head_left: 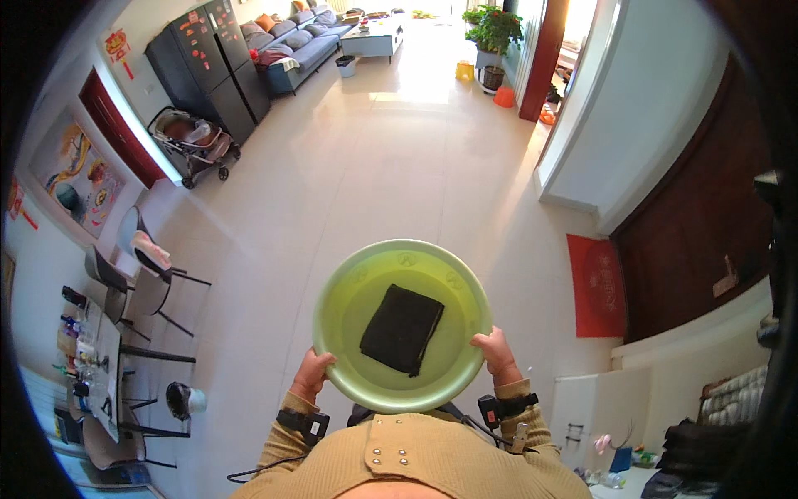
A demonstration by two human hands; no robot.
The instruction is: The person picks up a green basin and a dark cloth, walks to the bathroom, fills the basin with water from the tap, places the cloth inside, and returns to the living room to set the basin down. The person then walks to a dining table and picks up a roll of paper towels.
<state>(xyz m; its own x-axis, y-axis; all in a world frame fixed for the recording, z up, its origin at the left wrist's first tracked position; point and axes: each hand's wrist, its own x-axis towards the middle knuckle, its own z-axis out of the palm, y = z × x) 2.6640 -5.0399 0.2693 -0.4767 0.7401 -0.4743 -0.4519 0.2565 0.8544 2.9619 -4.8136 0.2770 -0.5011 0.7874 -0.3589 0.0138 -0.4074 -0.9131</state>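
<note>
Across the room from me, the left hand (310,373) and right hand (497,353) are gripping opposite sides of a light-green washbasin (468,309) above the glossy floor (258,291); a folded black cloth (402,330) is lying inside it.

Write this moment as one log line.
left hand: grips green basin, left rim | right hand: grips green basin, right rim | dark folded cloth: lies inside | pale floor: below
</note>
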